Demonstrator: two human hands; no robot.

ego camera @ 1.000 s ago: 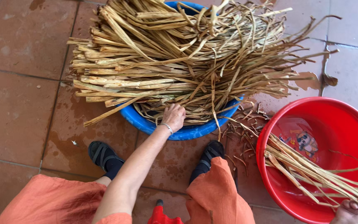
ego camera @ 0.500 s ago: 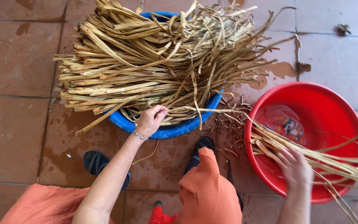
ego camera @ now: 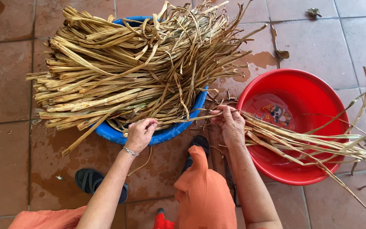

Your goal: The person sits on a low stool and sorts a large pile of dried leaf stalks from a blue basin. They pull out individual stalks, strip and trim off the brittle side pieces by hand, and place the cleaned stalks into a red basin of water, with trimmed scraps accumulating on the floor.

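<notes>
Head view, starting at the left: a tiled floor (ego camera: 5, 140), reddish and damp in patches, with a black sandal (ego camera: 90, 181) on it near the bottom. Above that sits a blue basin (ego camera: 166, 135), heaped so high with dried plant strips (ego camera: 123, 72) that only parts of its rim show; the tan stalks overhang the rim to the left.

The left hand (ego camera: 140, 133) rests at the near rim of the blue basin, fingers (ego camera: 149, 125) curled together around the ends of a few strips from the heap. A thin bracelet circles that wrist.

Between the arms, an orange-clad knee (ego camera: 202, 195) rises from the bottom edge.

The right hand (ego camera: 230, 124) is just beside the red basin (ego camera: 301, 89), its fingers pinched shut on one long strip (ego camera: 200, 116) that runs back leftward toward the blue basin. The same hand touches the near ends of a loose bundle of strips (ego camera: 306, 142) lying across the red basin and trailing off past its right rim onto the floor.

These strips look light, dry and fibrous: stiff enough to keep a line along their length, yet bendy and probably brittle at the curled tips. They tangle readily, so taking hold near the thicker cut ends, as both hands do, seems the surest grip; a pull from mid-length would likely drag neighbours along.
</notes>
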